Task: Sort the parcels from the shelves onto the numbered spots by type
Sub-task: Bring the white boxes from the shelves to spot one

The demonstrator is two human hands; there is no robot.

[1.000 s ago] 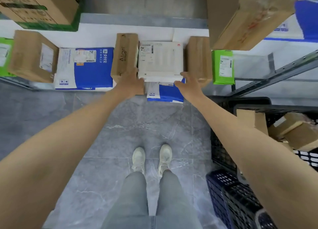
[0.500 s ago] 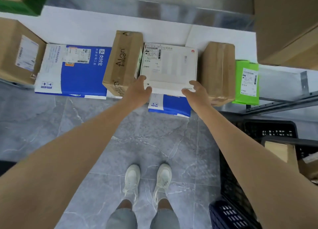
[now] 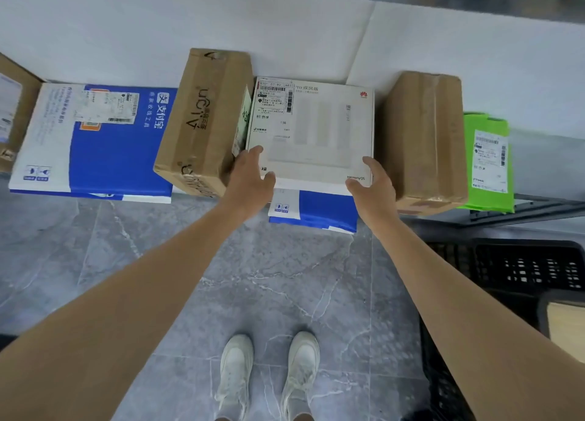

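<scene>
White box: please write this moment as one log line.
white box | left hand, right hand hold near corners | box lies on blue parcel

Grey veined floor tiles (image 3: 285,278) lie below a white shelf (image 3: 126,25), beside black crates (image 3: 522,268).

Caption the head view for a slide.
Left hand and right hand hold the white Huawei box by its near corners, atop a blue-and-white parcel.

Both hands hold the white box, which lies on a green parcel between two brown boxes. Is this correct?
No: the head view shows the white box on a blue and white parcel, not green. The left hand and right hand do hold it.
</scene>
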